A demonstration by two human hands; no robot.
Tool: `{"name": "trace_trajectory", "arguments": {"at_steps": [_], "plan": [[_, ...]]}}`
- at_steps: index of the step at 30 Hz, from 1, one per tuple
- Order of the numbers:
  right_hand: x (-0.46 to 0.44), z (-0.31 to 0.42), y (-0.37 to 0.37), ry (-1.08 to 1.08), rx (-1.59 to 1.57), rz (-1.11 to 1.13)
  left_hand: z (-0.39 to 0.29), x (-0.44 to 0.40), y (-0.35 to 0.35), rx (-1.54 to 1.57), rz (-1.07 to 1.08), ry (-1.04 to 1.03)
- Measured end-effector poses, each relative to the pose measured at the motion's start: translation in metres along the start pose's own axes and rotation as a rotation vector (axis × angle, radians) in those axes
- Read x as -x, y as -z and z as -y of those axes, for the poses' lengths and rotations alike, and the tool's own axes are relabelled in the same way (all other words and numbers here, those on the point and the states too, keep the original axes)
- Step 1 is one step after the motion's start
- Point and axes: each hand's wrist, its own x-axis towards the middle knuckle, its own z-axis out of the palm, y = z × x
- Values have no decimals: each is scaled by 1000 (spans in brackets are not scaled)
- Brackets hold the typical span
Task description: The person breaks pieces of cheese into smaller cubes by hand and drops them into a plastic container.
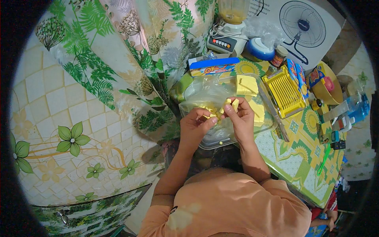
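Observation:
My left hand (197,125) is closed, fingertips pinched together on small yellow pieces that look like cheese. Beside it, my right hand (241,118) grips yellow cheese sticks (235,104) between thumb and fingers. Both hands meet above a clear plastic bag (193,103) that lies in a clear plastic tray (221,145). More yellow bits (207,108) show behind my left fingers. Larger yellow cheese blocks (246,85) rest at the tray's right side, partly behind my right hand. A knife (281,128) lies along the tray's right edge.
A yellow slicer (285,91) stands right of the tray. Behind are a blue-topped box (213,65), a blender (227,36), a jar (279,55) and a fan carton (316,23). A yellow bowl (333,93) sits far right. Leaf-patterned curtain (154,71) hangs at the left.

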Motion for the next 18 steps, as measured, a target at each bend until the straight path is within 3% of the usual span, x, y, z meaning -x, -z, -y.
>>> {"name": "trace_trajectory", "arguments": {"at_steps": [7, 16, 18], "plan": [[0, 2, 0, 4, -6, 9, 2, 0, 1, -75, -18, -11], [1, 2, -1, 3, 10, 1, -8, 1, 2, 166, 80, 272], [1, 3, -2, -1, 14, -6, -7, 1, 1, 175, 76, 253]]}}
